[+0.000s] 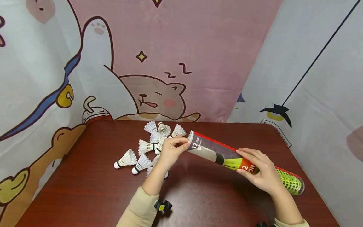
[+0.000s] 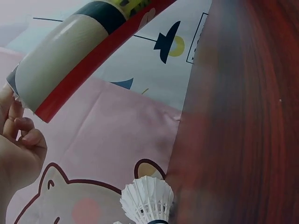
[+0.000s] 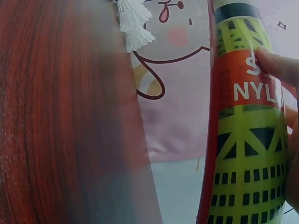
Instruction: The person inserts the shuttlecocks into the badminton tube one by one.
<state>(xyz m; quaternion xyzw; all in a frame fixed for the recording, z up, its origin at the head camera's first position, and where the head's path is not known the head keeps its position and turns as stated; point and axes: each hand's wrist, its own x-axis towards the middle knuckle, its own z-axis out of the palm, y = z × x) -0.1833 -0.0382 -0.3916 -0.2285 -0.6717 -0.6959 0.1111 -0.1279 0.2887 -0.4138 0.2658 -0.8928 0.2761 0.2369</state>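
Note:
My right hand point(image 1: 262, 171) grips a long printed shuttlecock tube point(image 1: 208, 151) around its orange band, thumb on the near side. The tube is held tilted above the table, its left end higher. White feather tips of a shuttlecock point(image 1: 191, 136) show at that left end. There my left hand point(image 1: 171, 151) pinches the feather edge between thumb and forefinger; the rest of this shuttlecock is hidden inside the tube. In the left wrist view, the left fingers point(image 2: 23, 126) touch the tube's end. Several white feather shuttlecocks point(image 1: 127, 158) lie loosely beside and behind the left hand.
The brown wooden table point(image 1: 215, 201) carries everything. Behind it hangs a cartoon-printed cloth point(image 1: 215, 63). In the left wrist view, one loose shuttlecock point(image 2: 147, 200) appears near the bottom. A small black wrist camera point(image 1: 164, 206) sits by the left sleeve.

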